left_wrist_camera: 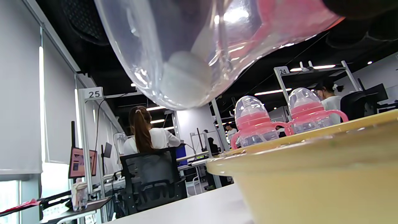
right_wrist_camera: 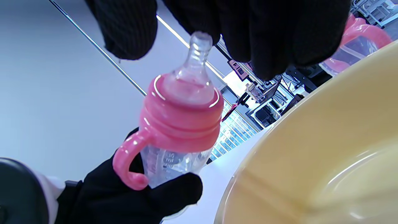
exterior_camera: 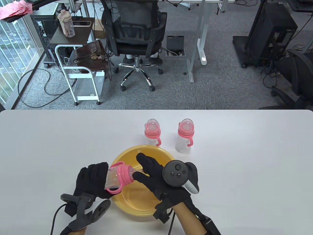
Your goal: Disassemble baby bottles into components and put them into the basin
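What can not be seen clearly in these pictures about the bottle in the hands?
- Nipple tip: the right wrist view shows the right hand at it, but not whether the fingers pinch it.
- Held bottle base: hidden by the left hand in the table view.
- Basin inside: partly covered by both hands.

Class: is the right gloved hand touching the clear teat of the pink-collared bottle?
Touching. In the right wrist view, the right hand's fingertips meet the clear teat's tip, no gap.

held bottle (exterior_camera: 117, 176) tilted over basin (exterior_camera: 137, 203), uncapped
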The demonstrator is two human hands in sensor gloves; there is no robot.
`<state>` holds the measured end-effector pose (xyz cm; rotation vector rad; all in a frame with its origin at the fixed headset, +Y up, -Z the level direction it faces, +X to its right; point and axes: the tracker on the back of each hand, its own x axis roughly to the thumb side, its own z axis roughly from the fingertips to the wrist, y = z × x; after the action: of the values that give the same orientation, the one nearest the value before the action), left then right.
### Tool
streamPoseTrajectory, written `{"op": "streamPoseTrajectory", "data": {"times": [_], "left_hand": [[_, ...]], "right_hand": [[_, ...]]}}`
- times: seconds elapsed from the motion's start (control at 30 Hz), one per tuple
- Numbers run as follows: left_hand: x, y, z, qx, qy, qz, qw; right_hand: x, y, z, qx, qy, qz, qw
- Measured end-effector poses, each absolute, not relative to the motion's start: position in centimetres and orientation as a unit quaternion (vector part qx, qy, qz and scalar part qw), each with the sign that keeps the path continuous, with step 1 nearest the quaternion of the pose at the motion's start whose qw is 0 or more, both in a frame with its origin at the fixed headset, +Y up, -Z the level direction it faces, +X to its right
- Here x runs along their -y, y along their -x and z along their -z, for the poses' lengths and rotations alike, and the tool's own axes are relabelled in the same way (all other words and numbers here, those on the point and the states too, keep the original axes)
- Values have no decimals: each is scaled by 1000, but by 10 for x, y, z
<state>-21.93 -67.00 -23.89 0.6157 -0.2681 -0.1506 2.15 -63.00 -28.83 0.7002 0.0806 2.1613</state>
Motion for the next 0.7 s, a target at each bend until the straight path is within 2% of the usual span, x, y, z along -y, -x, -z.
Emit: {"op": "streamPoseTrajectory", "data": {"times": [0.3, 0.53, 0.7], "left_hand": [[669, 202, 229, 168, -304, 91, 933], [669, 206, 230, 165, -296, 66, 938], [672, 209, 232, 161, -291, 52, 942]], "right_hand": [[637, -19, 285, -91, -290, -863, 404], [633, -14, 281, -64, -330, -858, 389], [628, -12, 277, -6, -350, -839, 416]]}}
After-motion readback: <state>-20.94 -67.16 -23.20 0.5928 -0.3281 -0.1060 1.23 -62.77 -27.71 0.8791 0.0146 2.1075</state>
